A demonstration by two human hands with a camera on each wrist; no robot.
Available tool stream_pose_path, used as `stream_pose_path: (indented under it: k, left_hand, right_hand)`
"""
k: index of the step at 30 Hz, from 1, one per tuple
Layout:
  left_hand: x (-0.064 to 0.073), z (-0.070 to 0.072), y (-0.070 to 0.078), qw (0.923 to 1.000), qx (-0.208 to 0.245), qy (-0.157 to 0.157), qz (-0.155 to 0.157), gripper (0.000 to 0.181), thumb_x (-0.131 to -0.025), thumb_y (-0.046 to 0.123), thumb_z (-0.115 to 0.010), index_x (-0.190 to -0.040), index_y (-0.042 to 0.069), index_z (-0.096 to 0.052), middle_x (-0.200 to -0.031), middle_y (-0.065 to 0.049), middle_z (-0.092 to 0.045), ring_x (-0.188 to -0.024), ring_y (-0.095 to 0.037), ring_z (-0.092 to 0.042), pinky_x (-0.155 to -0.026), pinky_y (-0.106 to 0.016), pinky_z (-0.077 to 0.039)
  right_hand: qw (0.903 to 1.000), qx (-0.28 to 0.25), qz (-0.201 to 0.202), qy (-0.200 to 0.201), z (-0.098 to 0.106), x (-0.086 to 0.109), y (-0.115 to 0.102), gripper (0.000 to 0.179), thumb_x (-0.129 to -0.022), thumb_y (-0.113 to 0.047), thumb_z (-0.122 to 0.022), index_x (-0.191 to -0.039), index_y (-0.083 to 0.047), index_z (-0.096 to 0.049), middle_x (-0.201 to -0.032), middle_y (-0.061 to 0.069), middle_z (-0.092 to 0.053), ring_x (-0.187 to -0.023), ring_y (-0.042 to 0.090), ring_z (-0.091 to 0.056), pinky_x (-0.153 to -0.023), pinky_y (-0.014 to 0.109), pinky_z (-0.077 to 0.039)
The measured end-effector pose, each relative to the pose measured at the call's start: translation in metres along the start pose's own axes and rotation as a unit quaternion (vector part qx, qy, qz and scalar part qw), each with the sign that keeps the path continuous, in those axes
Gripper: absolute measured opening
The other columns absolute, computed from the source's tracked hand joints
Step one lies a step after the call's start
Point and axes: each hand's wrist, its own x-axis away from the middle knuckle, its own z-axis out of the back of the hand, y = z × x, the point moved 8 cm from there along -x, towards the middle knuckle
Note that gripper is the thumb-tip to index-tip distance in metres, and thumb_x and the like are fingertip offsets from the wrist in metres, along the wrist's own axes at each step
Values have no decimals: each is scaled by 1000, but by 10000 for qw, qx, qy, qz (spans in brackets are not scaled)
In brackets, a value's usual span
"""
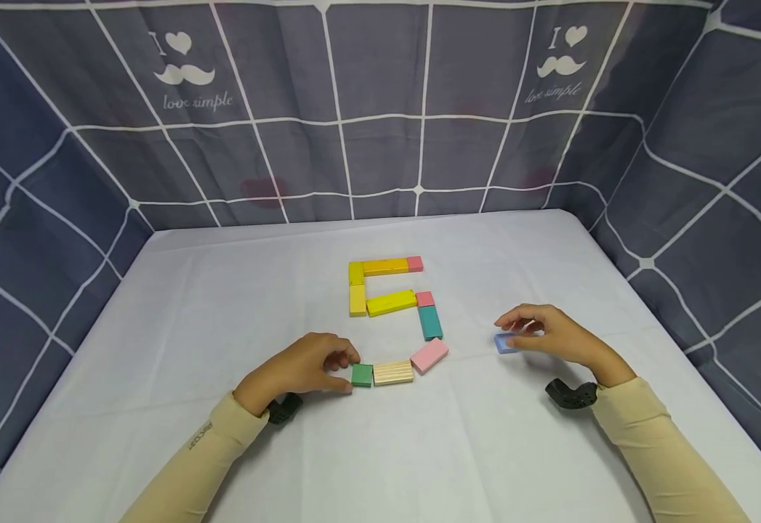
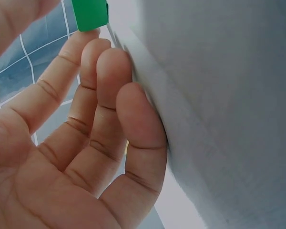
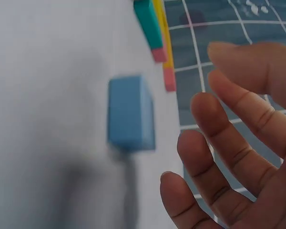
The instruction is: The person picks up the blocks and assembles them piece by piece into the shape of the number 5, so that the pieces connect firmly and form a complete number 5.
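In the head view, my left hand [image 1: 311,363] has its thumb and index finger at the left end of a small green block [image 1: 362,375], pinching it at the corners. The left wrist view shows the same green block [image 2: 90,14] against the index fingertip, with the thumb's tip cut off. My right hand [image 1: 553,334] is over a blue block [image 1: 504,343] on the right. From the right wrist, the blue block [image 3: 126,113] appears apart from the loosely bent fingers, and thumb and index finger do not meet around it.
On the white cloth [image 1: 223,290], blocks form a figure: yellow [image 1: 389,302], teal [image 1: 429,322], pink [image 1: 429,357] and a ridged wood-coloured one [image 1: 393,373] beside the green. A dark gridded curtain [image 1: 380,160] rises behind the table and along both sides.
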Motion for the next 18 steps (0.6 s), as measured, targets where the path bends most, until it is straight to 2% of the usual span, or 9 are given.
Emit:
stream_pose_path:
  k: [4,9,18]
  left_hand:
    - [0,0,0,10000,-45,-11,4,33,-85,14,-95,-111,8,-76,-96,5,-67,-90,-9,-59,-82,-27,-53]
    - [0,0,0,10000,-44,-11,-18,33,-85,15,-95,-111,8,-76,-95,5,-66,-89,-10,-58,-81,-26,-53]
    - [1,0,1,9999,-77,29,-89,31,-85,14,-95,-109,9,-76,-95,5,-66,-89,-10,-58,-81,-26,-52]
  right_hand:
    - [9998,-71,-163,-23,2,4,10,29,-91,3,-82,-119,5,-74,-114,2,-76,-97,12,-63,-85,22,-53]
    - [9991,-185,-376,-80,3,7,21,32,-91,3,-83,-121,7,-74,-109,2,-74,-94,11,-61,-82,21,-54]
    - [9969,111,-724,-304,-1,7,33,35,-89,-1,-86,-122,7,-74,-111,7,-73,-96,5,-63,-83,23,-56]
